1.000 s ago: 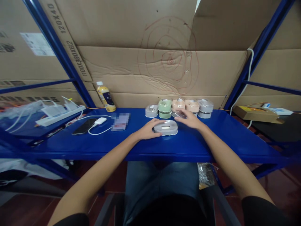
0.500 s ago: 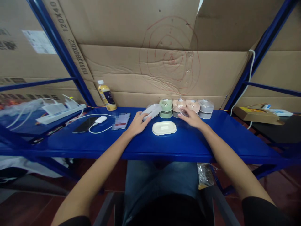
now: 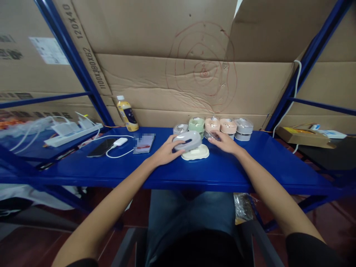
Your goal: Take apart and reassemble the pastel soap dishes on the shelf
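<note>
My left hand (image 3: 167, 151) grips a grey oval plastic box (image 3: 190, 138), thumb on the near side and fingers behind it. The box is lifted and slightly tilted above a cream oval plastic piece (image 3: 196, 153) with a wavy front edge, partly covering it. My right hand (image 3: 224, 144) is closed around a see-through, greyish piece (image 3: 211, 135) in front of the pink box; its exact shape is hard to make out. Behind both hands stand a grey box (image 3: 180, 128), a green box (image 3: 196, 123), two pink boxes (image 3: 228, 124) and another grey box (image 3: 243, 128) with clear lid.
Left on the blue table (image 3: 167, 174) lie a dark phone (image 3: 101, 147), a white charger (image 3: 120, 141) with cable and a lit phone (image 3: 144, 143). A yellow bottle (image 3: 128, 115) stands behind them. A power strip (image 3: 73, 134) and an open carton (image 3: 304, 136) flank the table.
My left hand has brought the grey box right and toward me, over the cream piece, uncovering another grey box behind. My right hand has shifted slightly nearer with its see-through piece.
</note>
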A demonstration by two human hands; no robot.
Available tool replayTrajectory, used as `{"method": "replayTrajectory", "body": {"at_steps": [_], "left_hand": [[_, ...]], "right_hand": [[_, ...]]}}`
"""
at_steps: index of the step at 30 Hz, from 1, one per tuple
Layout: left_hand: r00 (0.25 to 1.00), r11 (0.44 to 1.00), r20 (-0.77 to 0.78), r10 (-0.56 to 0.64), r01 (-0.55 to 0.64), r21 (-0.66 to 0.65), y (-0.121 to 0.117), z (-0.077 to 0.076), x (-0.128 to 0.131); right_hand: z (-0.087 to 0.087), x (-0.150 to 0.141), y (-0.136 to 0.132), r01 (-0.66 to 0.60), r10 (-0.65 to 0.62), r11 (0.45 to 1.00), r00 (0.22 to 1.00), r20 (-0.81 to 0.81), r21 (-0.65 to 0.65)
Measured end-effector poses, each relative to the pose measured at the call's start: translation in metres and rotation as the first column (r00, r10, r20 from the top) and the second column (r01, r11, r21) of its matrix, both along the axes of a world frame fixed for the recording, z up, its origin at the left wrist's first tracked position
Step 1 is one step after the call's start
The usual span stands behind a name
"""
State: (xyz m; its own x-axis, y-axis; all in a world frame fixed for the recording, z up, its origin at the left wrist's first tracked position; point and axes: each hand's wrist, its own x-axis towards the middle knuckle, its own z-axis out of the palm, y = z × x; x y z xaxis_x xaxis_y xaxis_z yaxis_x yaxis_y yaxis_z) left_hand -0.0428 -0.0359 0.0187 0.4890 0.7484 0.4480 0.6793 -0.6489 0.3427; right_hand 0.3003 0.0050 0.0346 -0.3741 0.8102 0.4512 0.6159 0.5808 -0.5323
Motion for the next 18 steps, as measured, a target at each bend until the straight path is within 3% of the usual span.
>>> {"method": "replayTrajectory", "body": {"at_steps": [5,8,12,18], "left_hand": [[0.988,0.985,-0.026,-0.153,0.151,-0.082,0.002,-0.001,0.027],[0.987,0.985,0.028,-0.156,0.158,-0.076,0.007,-0.005,0.032],[0.984,0.982,0.136,-0.119,0.137,-0.128,0.012,-0.006,0.037],[0.941,0.953,0.273,-0.199,0.251,-0.172,0.013,-0.004,0.05]], "right_hand": [[0.001,0.002,-0.001,-0.011,0.011,1.0,1.0,-0.007,0.0],[0.003,-0.004,-0.006,-0.043,0.043,0.999,0.999,-0.001,0.022],[0.004,-0.024,-0.016,-0.191,0.187,0.975,0.981,0.044,0.115],[0.002,-0.043,-0.022,-0.284,0.258,0.95,0.948,0.187,0.128]]}}
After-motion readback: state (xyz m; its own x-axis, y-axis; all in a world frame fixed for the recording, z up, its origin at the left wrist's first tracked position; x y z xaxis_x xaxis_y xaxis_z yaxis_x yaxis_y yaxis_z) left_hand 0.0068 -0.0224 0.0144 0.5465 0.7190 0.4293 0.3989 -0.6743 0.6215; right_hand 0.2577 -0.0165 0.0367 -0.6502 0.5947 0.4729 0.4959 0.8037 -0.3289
